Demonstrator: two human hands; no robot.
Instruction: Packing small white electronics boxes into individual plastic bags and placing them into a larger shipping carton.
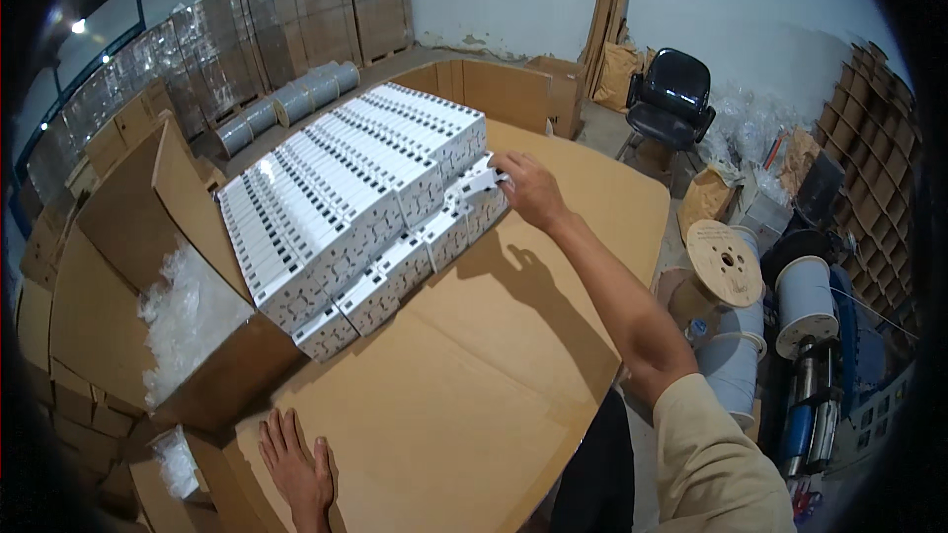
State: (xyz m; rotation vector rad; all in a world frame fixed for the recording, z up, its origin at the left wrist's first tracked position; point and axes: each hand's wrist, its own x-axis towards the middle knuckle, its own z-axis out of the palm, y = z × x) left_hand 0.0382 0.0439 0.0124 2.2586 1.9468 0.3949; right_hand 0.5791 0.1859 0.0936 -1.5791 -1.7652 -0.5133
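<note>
Two layers of white plastic blocks with black openings (336,188) lie in tight rows on a brown cardboard sheet (444,365). The upper layer sits slightly back from the lower one's near edge. At the stack's right end, my right hand (533,190) is closed on a white block (484,183) of the lower layer, its fingertips bent over the block's end. My left hand (294,464) rests flat on the cardboard near its front left edge, fingers spread, holding nothing.
An open carton with clear plastic bags (188,326) stands left of the stack. To the right are a wooden-ended spool (726,262), white cable reels (805,301) and a black chair (673,99). Wrapped pallets (207,44) line the back left.
</note>
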